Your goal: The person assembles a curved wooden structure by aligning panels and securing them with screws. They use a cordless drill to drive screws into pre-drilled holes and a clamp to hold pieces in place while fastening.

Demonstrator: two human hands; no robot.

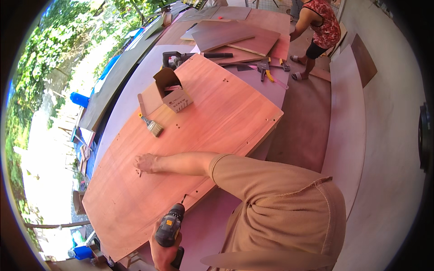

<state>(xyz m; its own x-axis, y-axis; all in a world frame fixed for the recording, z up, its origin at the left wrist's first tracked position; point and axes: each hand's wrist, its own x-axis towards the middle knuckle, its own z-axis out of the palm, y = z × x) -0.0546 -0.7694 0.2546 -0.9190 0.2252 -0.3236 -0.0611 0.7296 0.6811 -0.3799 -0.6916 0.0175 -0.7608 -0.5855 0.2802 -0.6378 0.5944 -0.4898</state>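
My left hand (159,246) grips a black and yellow cordless drill (169,228) at the panel's near edge. Its bit points up toward a small dark hole near that edge. My right arm reaches across the large reddish wooden panel (199,135). On the panel rests my right hand (147,163), its fingers pinched down over a few small screws (139,172); how many it holds is hidden. Farther up the panel stand an open cardboard box (179,100) and, beside it, a paintbrush (155,128) with pale bristles. Small dark fasteners or holes dot the panel in groups.
Beyond the panel lie a black power tool (174,58), clamps (266,68) and stacked boards (242,38). Another person (322,22) stands at the far right side of the table. A long pale panel (346,117) leans along the right wall; greenery lies to the left.
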